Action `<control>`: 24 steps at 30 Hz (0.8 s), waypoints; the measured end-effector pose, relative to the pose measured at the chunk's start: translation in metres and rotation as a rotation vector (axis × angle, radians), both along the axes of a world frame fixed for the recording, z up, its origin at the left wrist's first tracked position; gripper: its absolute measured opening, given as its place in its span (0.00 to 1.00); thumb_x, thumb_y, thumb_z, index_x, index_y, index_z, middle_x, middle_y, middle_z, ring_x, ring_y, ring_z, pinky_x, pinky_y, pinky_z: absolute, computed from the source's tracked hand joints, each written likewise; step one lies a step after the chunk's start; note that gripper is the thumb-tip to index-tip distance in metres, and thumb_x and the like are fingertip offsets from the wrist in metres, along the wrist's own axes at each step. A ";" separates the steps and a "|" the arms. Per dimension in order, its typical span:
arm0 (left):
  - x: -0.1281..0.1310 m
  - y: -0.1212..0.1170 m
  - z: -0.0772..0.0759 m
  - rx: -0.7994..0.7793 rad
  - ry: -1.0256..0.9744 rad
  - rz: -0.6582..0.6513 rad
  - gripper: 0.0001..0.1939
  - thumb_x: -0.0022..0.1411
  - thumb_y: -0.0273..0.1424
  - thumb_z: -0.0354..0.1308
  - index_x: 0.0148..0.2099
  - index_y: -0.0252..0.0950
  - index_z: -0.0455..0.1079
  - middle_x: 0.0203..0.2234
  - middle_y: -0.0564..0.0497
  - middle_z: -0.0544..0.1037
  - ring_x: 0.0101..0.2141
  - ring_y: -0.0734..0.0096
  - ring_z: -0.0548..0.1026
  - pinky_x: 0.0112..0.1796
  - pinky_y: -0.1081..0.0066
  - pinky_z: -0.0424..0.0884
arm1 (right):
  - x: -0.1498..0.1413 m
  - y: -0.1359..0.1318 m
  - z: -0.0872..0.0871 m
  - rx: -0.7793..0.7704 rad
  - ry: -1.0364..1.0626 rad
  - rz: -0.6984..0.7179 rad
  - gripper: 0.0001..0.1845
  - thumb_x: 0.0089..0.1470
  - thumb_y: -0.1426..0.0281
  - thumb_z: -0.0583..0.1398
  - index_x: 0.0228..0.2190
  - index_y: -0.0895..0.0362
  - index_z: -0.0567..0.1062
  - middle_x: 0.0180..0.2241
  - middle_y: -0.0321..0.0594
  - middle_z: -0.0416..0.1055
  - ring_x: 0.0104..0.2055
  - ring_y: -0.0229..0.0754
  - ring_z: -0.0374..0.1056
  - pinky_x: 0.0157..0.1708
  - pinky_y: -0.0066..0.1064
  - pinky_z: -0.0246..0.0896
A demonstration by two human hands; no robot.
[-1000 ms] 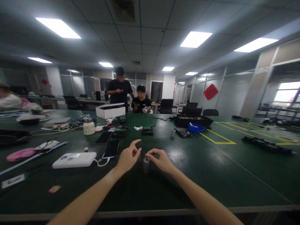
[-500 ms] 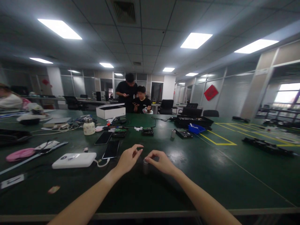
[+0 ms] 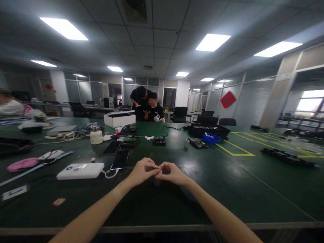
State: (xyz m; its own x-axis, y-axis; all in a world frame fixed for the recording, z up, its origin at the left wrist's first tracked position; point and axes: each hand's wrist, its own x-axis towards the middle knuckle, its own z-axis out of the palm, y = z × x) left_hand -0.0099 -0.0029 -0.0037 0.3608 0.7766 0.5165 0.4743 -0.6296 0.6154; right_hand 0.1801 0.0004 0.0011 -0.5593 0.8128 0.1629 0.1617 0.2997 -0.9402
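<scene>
Both left hand [image 3: 143, 171] and right hand [image 3: 174, 173]: fingers pinched at cylinder [image 3: 158, 183], hold unclear; red sign [image 3: 228, 99] illegible.

Left hand [image 3: 143, 172] and right hand [image 3: 174, 173] meeting fingertip to fingertip, fingers curling, both forearms angling inward.
</scene>
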 end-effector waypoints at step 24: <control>-0.002 0.002 -0.001 -0.009 -0.099 0.095 0.11 0.57 0.39 0.57 0.36 0.39 0.77 0.34 0.48 0.78 0.37 0.64 0.72 0.39 0.67 0.67 | 0.000 -0.004 0.003 0.031 -0.043 -0.008 0.26 0.34 0.56 0.69 0.32 0.60 0.71 0.31 0.37 0.72 0.35 0.40 0.69 0.39 0.35 0.64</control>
